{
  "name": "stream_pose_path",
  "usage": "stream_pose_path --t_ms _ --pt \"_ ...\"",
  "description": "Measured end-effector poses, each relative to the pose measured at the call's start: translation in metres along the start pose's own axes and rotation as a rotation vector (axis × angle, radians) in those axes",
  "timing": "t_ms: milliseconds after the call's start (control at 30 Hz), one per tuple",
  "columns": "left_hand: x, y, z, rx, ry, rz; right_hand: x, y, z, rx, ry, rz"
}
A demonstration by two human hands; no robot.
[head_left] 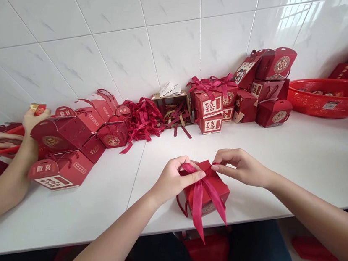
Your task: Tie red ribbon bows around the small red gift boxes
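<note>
Before me on the white table stands a red gift box [222, 186] with a corded handle at its left side. A magenta ribbon [198, 201] is looped on its top, and two tails hang over the front. My left hand [178, 176] pinches the ribbon near the knot, thumb lying across it. Over the box's right rear corner, my right hand [240, 167] pinches a small bit of the ribbon between thumb and forefinger. The knot itself is partly hidden by my left fingers.
Red boxes [71, 170] are stacked at left, beside loose ribbons [144, 121] and a carton [188, 107] of strips. Ribboned boxes [209, 103] and plain ones stand right of it, then a red basket [314, 109]. A co-worker's hand [31, 118] holds a small packet at far left.
</note>
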State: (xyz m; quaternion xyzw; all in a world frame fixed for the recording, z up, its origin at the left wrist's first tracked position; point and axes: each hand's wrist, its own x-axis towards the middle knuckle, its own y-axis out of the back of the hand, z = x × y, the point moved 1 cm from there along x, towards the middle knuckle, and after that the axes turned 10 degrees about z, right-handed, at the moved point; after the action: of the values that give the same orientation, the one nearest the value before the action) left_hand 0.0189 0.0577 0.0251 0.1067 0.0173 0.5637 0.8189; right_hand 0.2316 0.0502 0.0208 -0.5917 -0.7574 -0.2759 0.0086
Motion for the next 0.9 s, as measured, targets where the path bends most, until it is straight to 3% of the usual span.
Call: stream_pose_path --t_ms 367,667,900 --pt "0.002 -0.005 -0.01 0.086 -0.021 0.077 -0.008 -0.005 0.013 -0.111 0.045 0.165" --pt "0.002 -0.005 -0.01 0.057 -0.005 0.061 -0.015 -0.011 0.017 -0.059 0.042 0.316" --pt "-0.002 -0.004 -0.012 0.087 -0.019 0.082 -0.02 -0.013 0.018 -0.021 -0.015 0.322"
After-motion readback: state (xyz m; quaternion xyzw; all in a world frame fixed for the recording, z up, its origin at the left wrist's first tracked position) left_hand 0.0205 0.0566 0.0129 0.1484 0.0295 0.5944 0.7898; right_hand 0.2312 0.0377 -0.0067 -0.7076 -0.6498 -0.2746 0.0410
